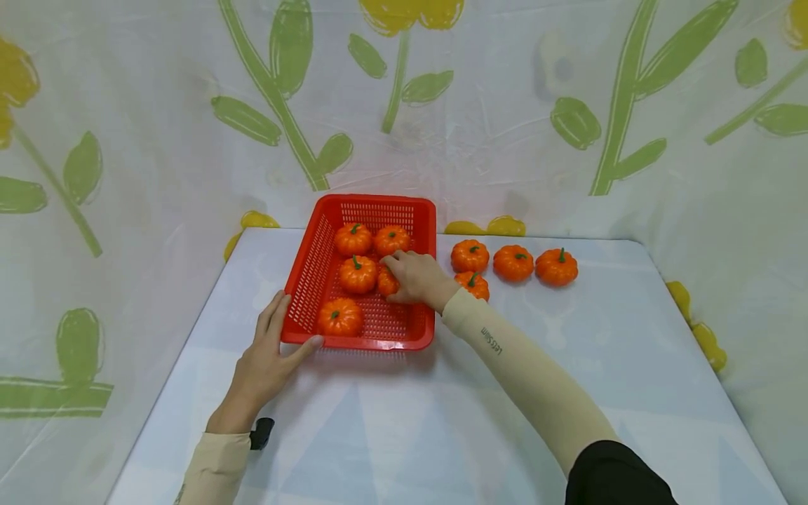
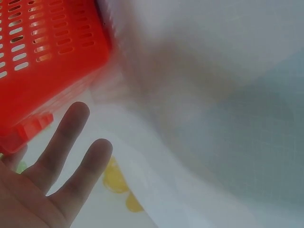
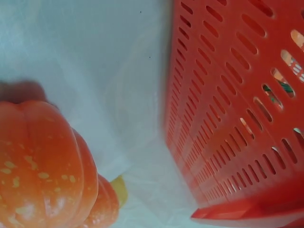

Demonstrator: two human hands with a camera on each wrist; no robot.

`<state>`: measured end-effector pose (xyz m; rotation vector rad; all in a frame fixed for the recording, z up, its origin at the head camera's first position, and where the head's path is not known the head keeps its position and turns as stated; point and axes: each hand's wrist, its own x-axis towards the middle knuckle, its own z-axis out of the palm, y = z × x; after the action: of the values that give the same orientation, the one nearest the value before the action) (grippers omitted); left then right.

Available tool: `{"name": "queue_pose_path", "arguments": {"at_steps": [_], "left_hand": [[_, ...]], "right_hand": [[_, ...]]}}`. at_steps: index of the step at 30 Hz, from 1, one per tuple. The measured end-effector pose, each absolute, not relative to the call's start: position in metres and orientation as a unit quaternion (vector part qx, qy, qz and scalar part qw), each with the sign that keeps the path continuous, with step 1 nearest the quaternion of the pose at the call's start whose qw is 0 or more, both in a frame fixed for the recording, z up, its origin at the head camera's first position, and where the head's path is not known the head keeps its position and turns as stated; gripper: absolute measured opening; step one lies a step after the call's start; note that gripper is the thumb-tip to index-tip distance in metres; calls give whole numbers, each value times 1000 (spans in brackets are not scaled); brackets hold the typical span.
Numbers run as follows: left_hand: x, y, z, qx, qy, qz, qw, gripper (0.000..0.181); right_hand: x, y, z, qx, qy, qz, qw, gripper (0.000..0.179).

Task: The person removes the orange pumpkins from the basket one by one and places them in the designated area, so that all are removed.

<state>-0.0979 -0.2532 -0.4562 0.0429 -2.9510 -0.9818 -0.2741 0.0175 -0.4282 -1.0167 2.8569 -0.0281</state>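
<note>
In the head view, several small orange pumpkins sit in a red plastic basket (image 1: 372, 344). My right hand (image 1: 416, 279) reaches over the basket's right side and holds a pumpkin (image 1: 387, 282) inside it, partly covered by the fingers. Left of that one is another pumpkin (image 1: 358, 274) with a green stem. At the basket's front left corner, my left hand (image 1: 268, 361) touches the outer wall and rim, thumb at the front edge. The left wrist view shows the left hand's fingers (image 2: 78, 164) straight and spread beside the basket (image 2: 52, 71). The right hand is out of sight in the right wrist view.
Several more pumpkins (image 1: 513, 263) stand on the white table (image 1: 536, 414) right of the basket; one (image 1: 473, 285) is partly behind the right forearm. A flower-patterned sheet (image 1: 492, 126) hangs behind the table. Pumpkins (image 3: 40, 166) lie close to the basket wall (image 3: 228, 109).
</note>
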Motion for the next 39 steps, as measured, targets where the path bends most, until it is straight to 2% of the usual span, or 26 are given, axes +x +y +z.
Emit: {"name": "queue_pose_path", "arguments": {"at_steps": [13,27,32,39], "left_hand": [[-97,-252,-457,19,-948,-318,11,102],[-97,-252,-459,18,-948,-318,11,102],[-97,-251,-459,17,-948,-316,12,102],[-97,-253,-459,10,-950,-311,21,100]], "right_hand": [[-270,19,-427,-336,940,-17,50,68],[-270,26,-431,-340,929,-145,14,66],[-268,32,-431,-361,904,-226,-34,68],[-250,47,-421,-365,870,-305,-127,69]]}}
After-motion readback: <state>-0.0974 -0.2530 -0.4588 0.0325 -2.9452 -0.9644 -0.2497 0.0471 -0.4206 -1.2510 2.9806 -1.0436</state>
